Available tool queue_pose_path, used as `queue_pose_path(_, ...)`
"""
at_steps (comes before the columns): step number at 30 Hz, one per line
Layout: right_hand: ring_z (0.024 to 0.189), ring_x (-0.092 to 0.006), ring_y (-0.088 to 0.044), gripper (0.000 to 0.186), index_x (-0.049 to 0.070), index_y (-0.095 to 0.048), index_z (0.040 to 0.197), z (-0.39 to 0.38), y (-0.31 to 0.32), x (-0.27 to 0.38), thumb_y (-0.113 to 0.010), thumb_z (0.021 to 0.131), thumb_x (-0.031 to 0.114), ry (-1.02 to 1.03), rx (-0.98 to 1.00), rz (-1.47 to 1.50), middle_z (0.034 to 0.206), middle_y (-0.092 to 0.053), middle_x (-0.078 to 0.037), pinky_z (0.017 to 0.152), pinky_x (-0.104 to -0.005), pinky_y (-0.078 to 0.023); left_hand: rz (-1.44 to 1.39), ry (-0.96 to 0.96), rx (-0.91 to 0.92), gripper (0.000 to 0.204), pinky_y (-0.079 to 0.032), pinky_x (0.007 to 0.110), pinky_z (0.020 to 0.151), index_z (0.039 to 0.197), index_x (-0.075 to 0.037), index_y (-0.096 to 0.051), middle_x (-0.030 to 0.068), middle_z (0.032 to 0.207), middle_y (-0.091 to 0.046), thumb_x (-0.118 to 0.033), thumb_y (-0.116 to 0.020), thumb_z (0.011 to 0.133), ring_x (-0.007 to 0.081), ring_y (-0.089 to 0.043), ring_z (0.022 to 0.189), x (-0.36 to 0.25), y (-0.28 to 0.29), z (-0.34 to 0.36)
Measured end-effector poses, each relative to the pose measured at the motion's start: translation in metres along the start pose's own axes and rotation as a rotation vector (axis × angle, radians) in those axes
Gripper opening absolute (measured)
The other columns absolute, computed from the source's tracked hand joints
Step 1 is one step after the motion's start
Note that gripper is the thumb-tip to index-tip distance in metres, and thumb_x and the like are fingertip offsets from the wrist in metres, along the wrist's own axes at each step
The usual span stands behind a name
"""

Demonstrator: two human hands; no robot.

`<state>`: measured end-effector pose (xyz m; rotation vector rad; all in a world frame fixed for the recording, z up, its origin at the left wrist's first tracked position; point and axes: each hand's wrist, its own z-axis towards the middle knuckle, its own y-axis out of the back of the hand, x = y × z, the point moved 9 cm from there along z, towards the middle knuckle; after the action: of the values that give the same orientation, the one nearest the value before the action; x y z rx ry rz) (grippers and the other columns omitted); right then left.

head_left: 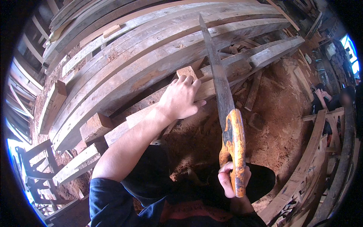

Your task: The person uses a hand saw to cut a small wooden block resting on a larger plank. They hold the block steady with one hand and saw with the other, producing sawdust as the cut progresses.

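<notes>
My left hand [180, 96] rests over a long wooden beam [206, 90], its fingers curled over the top and its thumb on the near side. The end of a short wood block [186, 71] pokes up just beyond the fingertips. In my right hand [228, 181] is a handsaw [221, 85] with a worn yellow and black handle, my fingers closed round the grip. Its blade points away from me, passing over the beam to the right of my left hand. Whether the teeth touch the wood I cannot tell.
Several long, thick planks [124, 62] lie side by side beyond the beam. Offcuts and scraps [253, 90] litter the reddish dirt floor [276, 102]. More timber [298, 174] is piled at the right, where another person [323, 96] sits. A wooden frame [39, 166] stands at the left.
</notes>
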<state>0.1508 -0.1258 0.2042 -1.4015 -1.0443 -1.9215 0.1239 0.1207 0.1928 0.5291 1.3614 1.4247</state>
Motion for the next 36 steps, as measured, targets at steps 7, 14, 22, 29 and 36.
queue_pose_path(7, 0.05, -0.0151, -0.056, 0.016, 0.004, -0.059, 0.076, 0.0001, -0.0011, -0.0015, -0.074, 0.078, 0.008, 0.017, 0.018, 0.035, 0.059, -0.057, -0.005, 0.049, -0.0274, -0.044, -0.002, -0.012, -0.003, 0.056, -0.047, 0.045, 0.089, 0.109, 0.005, -0.056, 0.022, 0.098, -0.059, -0.041, -0.07, 0.079, 0.0392, -0.058, 0.098, 0.0003, -0.0004, -0.0002)
queue_pose_path(14, 0.049, -0.0139, -0.053, 0.018, 0.004, -0.058, 0.074, 0.0012, -0.0014, 0.0023, -0.075, 0.077, 0.009, 0.023, -0.011, 0.015, 0.059, -0.056, -0.004, 0.048, -0.0267, -0.042, -0.007, -0.009, -0.011, 0.056, -0.048, 0.045, 0.088, 0.109, 0.004, -0.057, 0.0216, 0.097, -0.059, -0.041, -0.07, 0.078, 0.0393, -0.058, 0.097, 0.0004, -0.0005, -0.0001)
queue_pose_path(22, 0.049, -0.0125, -0.053, 0.019, 0.004, -0.058, 0.072, 0.0004, -0.001, 0.0003, -0.075, 0.077, 0.01, -0.002, -0.017, 0.042, 0.058, -0.055, -0.003, 0.048, -0.0263, -0.041, -0.005, -0.005, -0.007, 0.055, -0.047, 0.045, 0.089, 0.108, 0.004, -0.057, 0.0213, 0.098, -0.059, -0.041, -0.07, 0.079, 0.0387, -0.058, 0.098, -0.0007, 0.0014, -0.0002)
queue_pose_path(29, 0.049, -0.0124, -0.053, 0.02, 0.005, -0.058, 0.073, 0.0016, -0.0024, 0.0008, -0.075, 0.078, 0.011, 0.002, 0.021, 0.012, 0.059, -0.055, -0.003, 0.048, -0.0263, -0.041, 0.004, 0.006, 0.018, 0.054, -0.047, 0.045, 0.09, 0.107, 0.004, -0.056, 0.0219, 0.099, -0.059, -0.041, -0.069, 0.08, 0.0388, -0.057, 0.1, -0.0012, 0.0009, 0.0004)
queue_pose_path(36, 0.048, -0.014, -0.053, 0.022, 0.005, -0.057, 0.074, 0.0003, -0.003, 0.0005, -0.076, 0.079, 0.013, 0.019, 0.016, -0.011, 0.059, -0.055, -0.004, 0.047, -0.0269, -0.041, 0.004, -0.001, 0.008, 0.055, -0.047, 0.045, 0.09, 0.109, 0.005, -0.056, 0.0219, 0.099, -0.059, -0.04, -0.069, 0.08, 0.039, -0.058, 0.099, -0.0008, 0.0003, 0.0004)
